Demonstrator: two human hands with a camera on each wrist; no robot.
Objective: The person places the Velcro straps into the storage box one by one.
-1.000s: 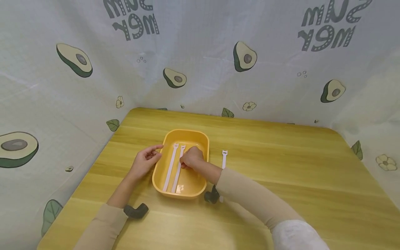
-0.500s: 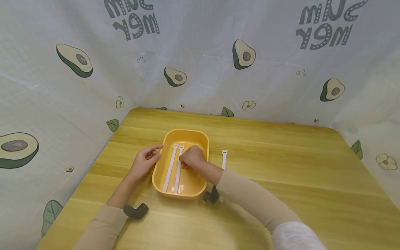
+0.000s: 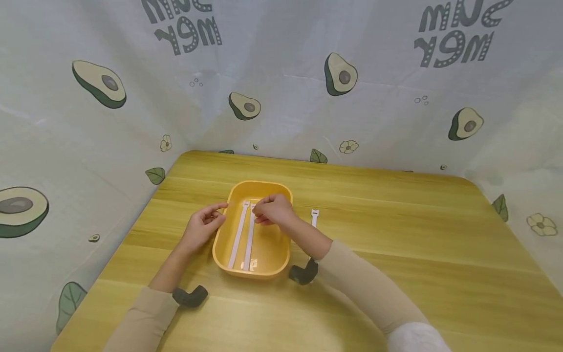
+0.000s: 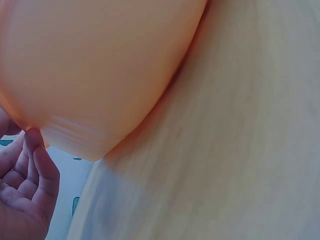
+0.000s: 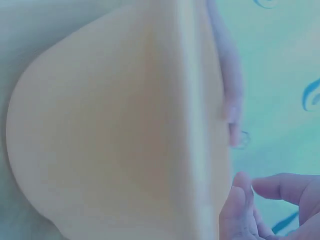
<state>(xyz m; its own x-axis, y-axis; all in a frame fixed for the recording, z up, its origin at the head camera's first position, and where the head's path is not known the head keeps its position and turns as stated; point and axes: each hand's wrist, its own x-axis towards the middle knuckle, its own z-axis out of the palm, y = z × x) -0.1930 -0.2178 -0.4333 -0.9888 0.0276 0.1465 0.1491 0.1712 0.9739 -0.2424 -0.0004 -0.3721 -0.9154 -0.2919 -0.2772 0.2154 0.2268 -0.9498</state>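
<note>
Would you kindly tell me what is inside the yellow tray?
Inside the yellow tray, two white straps lie side by side. The right hand covers part of the far end, so whatever lies beneath it there cannot be seen.

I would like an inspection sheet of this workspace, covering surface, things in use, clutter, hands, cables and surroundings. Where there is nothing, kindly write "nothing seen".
Surface: table with yellow wood grain.
Things in use: yellow tray on the table; white left strap and middle strap side by side in it; right strap on the table, right of the tray, partly hidden.
Clutter: nothing seen.
Left hand: fingers touch the tray's left rim.
Right hand: over the tray, fingertips by the middle strap's head; whether they grip it, I cannot tell.
Cables: nothing seen.
Surroundings: white sheet behind and at both sides, printed with avocados, leaves and flowers.
</note>
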